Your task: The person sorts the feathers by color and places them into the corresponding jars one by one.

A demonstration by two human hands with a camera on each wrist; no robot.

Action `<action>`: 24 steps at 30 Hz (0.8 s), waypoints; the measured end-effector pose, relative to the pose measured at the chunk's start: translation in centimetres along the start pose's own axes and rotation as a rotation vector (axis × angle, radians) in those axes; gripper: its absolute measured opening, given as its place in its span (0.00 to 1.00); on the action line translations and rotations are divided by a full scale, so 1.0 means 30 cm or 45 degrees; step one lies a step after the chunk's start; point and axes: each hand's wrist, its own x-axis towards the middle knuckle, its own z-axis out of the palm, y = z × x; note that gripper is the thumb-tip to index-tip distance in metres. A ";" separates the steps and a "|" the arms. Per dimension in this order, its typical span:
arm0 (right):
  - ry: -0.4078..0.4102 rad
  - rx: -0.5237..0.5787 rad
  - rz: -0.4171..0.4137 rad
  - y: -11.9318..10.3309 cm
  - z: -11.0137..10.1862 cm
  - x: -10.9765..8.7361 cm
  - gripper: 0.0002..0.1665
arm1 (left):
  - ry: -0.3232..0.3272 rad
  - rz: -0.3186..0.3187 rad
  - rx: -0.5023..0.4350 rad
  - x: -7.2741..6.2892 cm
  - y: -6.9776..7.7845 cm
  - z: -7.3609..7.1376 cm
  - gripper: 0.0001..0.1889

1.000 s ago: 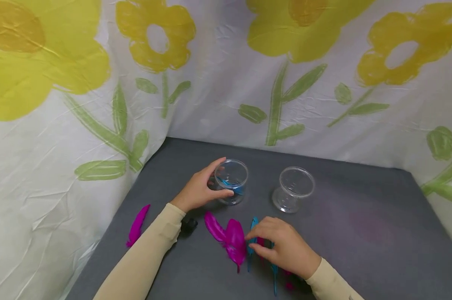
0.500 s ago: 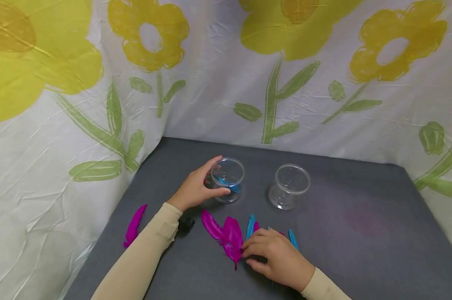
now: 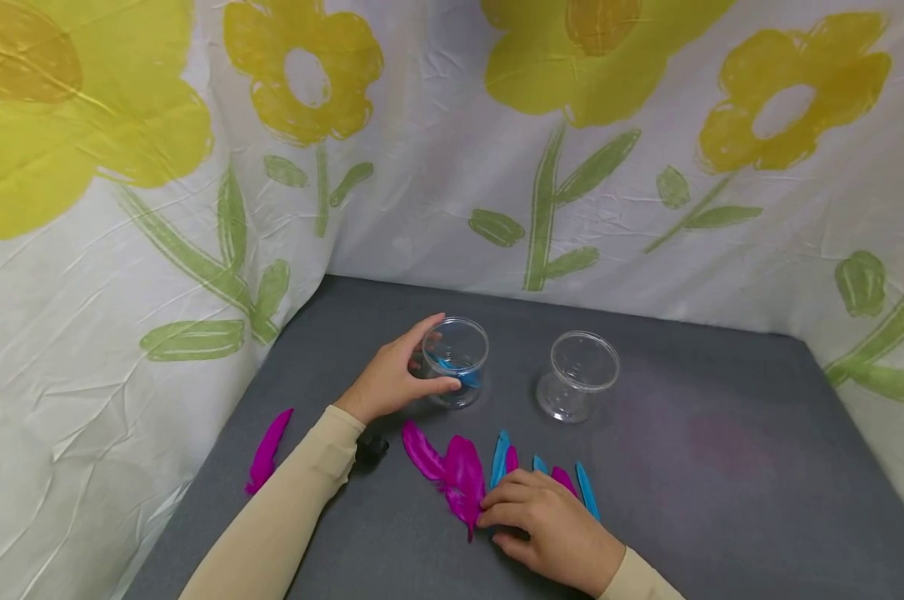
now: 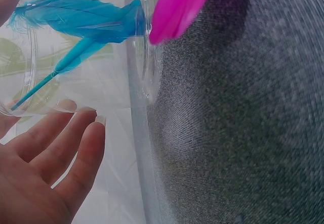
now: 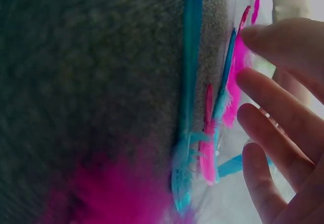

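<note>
My left hand (image 3: 395,379) grips a clear plastic cup (image 3: 468,343) on the table, thumb in front and fingers behind. Blue feathers (image 4: 91,19) lie inside that cup. My right hand (image 3: 552,525) is low over a row of feathers, with fingers loosely bent and apart; nothing shows between thumb and fingers in the right wrist view. Nearest its fingertips is a magenta feather (image 3: 463,471), overlapping a second magenta feather (image 3: 422,450). Beyond the knuckles show the tips of a blue feather (image 3: 500,457), a magenta feather (image 3: 564,478) and another blue feather (image 3: 587,490).
A second clear footed cup (image 3: 582,367) stands to the right of the gripped one. One magenta feather (image 3: 270,450) lies alone at the left, beyond the left sleeve (image 3: 294,492). A small black object (image 3: 372,450) sits beside that sleeve. A flower-printed cloth (image 3: 422,208) hangs behind the grey table (image 3: 721,467).
My right hand has shifted slightly left and toward me, uncovering feather tips behind its knuckles. My left hand keeps its grip on the cup.
</note>
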 end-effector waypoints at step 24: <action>-0.078 -0.159 -0.059 -0.009 -0.004 0.021 0.13 | 0.010 0.013 -0.021 0.005 -0.014 0.002 0.54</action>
